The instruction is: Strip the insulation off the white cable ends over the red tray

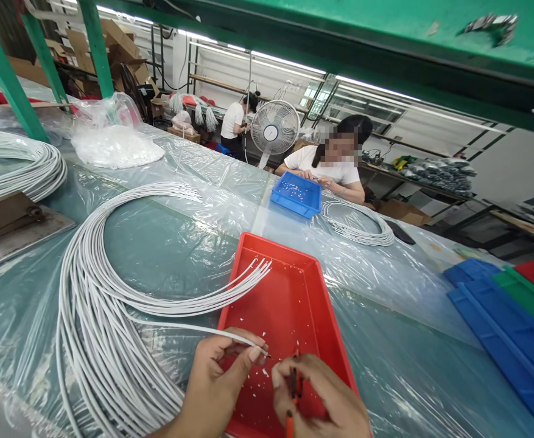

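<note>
My left hand (218, 377) pinches one white cable (184, 326) between thumb and fingers, just behind its end. A short dark tip sticks out past the thumb. Close by on the right, my right hand (328, 395) is closed around orange-handled pliers (289, 423); the jaws are mostly hidden by the fingers. Cable tip and pliers are apart. Both hands are over a red tray (285, 298) strewn with small white scraps. The held cable runs from a large looped bundle of white cables (88, 292) on the left, whose other ends rest over the tray.
Plastic sheeting covers the table. Another coil (15, 161) and a metal plate (15, 228) lie left, near a bag of white pieces (115, 143). Opposite, a co-worker (340, 161) works over a blue tray (296, 193). Blue trays (499, 328) stand right; a green beam (340, 36) crosses overhead.
</note>
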`<control>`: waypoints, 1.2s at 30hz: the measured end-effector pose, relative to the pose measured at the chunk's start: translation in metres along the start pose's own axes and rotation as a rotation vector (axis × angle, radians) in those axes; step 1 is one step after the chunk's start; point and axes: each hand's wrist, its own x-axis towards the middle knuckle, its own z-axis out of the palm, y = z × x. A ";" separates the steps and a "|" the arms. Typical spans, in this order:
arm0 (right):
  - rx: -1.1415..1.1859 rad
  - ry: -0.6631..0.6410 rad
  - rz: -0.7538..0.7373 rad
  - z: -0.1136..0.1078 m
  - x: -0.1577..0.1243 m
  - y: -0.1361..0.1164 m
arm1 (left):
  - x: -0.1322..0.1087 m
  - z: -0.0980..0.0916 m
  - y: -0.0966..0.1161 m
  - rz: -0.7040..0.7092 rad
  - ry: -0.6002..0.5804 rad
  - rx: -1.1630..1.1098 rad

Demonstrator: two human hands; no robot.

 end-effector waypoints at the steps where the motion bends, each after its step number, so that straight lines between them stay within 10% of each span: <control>1: 0.001 -0.001 0.052 -0.003 0.002 0.002 | 0.000 0.000 0.000 -0.003 0.000 0.000; 26: -0.226 -0.346 -0.018 -0.015 0.028 0.007 | 0.002 -0.003 -0.004 0.074 -0.080 0.157; 36: 0.423 -0.613 0.530 -0.017 0.039 0.017 | 0.001 -0.004 0.003 0.010 -0.230 -0.015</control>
